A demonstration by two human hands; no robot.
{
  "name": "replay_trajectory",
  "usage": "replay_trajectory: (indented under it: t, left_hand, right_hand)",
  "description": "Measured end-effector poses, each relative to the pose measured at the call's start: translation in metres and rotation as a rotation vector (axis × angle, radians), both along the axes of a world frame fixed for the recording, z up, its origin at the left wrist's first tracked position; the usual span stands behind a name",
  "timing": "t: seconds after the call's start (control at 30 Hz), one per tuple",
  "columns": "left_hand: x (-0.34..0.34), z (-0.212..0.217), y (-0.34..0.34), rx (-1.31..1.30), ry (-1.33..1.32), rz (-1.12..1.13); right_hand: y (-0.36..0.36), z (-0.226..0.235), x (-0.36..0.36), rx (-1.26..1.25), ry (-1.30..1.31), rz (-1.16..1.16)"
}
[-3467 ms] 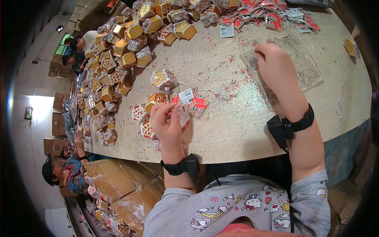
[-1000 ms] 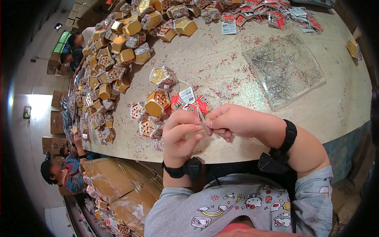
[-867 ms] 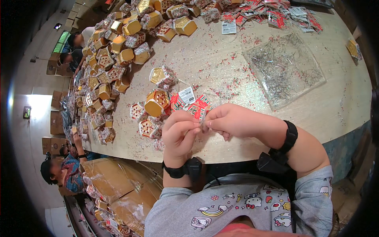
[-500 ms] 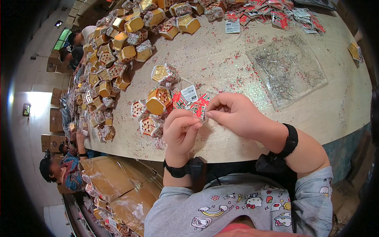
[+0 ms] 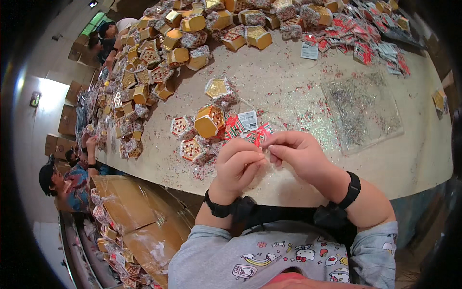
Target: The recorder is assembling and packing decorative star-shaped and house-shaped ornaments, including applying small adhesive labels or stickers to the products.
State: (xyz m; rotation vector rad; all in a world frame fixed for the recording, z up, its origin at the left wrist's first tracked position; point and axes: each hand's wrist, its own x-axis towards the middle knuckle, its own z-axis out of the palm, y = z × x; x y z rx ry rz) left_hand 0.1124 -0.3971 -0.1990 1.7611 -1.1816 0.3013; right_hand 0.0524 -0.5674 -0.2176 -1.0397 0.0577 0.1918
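Left hand (image 5: pixel 237 164): fingers pinching the red-green tag (image 5: pixel 258 136) (centre of frame).
Right hand (image 5: pixel 299 155): pinching something tiny just right of it, fingertips nearly meeting.

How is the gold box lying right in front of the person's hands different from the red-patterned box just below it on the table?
The gold box shows a plain golden hexagonal face, while the red-patterned box shows a face with red and white lattice. The gold box lies farther from the table edge and looks tilted; the red-patterned box lies nearer the left hand and flatter. Both are hexagonal, wrapped in clear speckled film, and untouched by either hand.
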Motion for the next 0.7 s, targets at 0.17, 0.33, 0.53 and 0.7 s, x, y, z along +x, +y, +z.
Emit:
replay_trajectory:
  t: [0.17, 0.33, 0.53, 0.7]
  left_hand:
    - [0.004, 0.001, 0.0, 0.059, 0.02, 0.044]
    - [0.005, 0.004, -0.002, 0.118, 0.158, -0.038]
    - [0.003, 0.004, 0.004, 0.003, 0.335, -0.17]
    - [0.003, 0.001, 0.003, -0.019, 0.278, -0.164]
  right_hand:
    - [0.0, 0.007, 0.0, -0.036, 0.033, 0.06]
    - [-0.005, 0.003, -0.002, -0.188, -0.026, 0.13]
    - [-0.002, 0.013, -0.007, -0.188, -0.005, 0.144]
    - [-0.005, 0.013, -0.005, -0.094, 0.083, 0.201]
